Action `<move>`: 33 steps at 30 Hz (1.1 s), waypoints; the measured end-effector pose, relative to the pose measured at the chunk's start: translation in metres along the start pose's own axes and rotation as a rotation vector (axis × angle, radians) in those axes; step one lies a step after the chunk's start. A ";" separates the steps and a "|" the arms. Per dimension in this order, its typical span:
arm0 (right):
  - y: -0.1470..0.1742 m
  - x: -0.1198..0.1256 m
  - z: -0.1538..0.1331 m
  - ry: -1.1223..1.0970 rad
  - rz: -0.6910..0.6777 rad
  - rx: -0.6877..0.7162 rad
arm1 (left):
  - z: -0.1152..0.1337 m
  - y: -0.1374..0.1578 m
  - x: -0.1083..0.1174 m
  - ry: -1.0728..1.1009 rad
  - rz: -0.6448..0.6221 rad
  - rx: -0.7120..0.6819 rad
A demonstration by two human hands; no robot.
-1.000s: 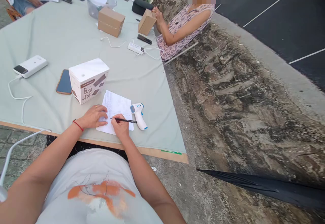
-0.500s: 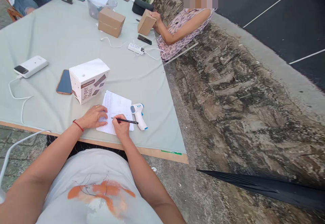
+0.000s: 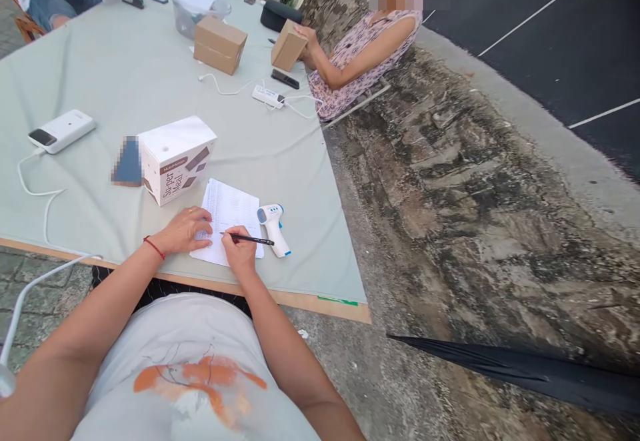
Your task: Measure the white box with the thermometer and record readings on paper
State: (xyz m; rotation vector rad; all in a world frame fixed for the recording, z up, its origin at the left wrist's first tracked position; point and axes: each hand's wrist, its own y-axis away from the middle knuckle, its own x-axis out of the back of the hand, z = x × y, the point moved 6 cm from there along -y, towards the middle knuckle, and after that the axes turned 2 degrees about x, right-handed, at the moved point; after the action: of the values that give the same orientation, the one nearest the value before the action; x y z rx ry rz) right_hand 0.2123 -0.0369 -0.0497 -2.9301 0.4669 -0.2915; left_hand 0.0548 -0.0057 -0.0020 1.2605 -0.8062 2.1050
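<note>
A table (image 3: 280, 167) covered with a pale green cloth fills much of the view, its near edge just in front of the wearer's white shirt (image 3: 200, 334). At its right edge, toward the far end, a person in a patterned sleeveless top (image 3: 360, 54) has a hand on a small brown carton (image 3: 289, 45). A larger cardboard box (image 3: 217, 47) stands farther in from that edge, in front of a clear tub (image 3: 185, 24). Nearer, a white box (image 3: 175, 161) printed "Super Meal" stands set back from the near edge, just behind written sheets of paper (image 3: 235, 207), which lie by the near edge toward the near right corner. The left hand (image 3: 187, 231) rests open on the sheets' left side, fingers spread and slightly bent; the right hand (image 3: 239, 251) is closed around a pen, over their lower part. A white power bank (image 3: 65, 131) lies well to the left, back from the near edge. A white-and-blue thermometer (image 3: 273, 227) lies just beside the sheets, on the side of the right edge. Slimmest is the black pen (image 3: 253, 239), slanted, its tip at the paper.
</note>
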 end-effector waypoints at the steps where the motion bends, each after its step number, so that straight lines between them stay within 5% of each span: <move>1: 0.000 0.000 0.001 0.003 0.003 -0.003 | 0.000 0.000 0.000 0.001 0.001 -0.001; 13: 0.001 0.002 0.000 0.001 0.012 0.060 | 0.003 0.001 0.005 -0.020 0.109 -0.067; 20: -0.009 0.020 -0.005 0.210 0.049 0.370 | 0.002 0.022 0.058 -0.323 0.845 0.010; 23: -0.019 0.026 0.006 0.370 -0.023 0.449 | -0.005 0.033 0.066 -0.353 1.008 0.080; 33: -0.026 0.029 0.030 0.415 0.021 0.443 | -0.062 0.043 0.066 0.061 1.028 0.485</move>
State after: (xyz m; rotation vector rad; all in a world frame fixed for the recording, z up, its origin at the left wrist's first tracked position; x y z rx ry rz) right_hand 0.2538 -0.0181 -0.0686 -2.4276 0.4176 -0.8844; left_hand -0.0381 0.0205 0.0250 1.0889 -1.1028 3.2969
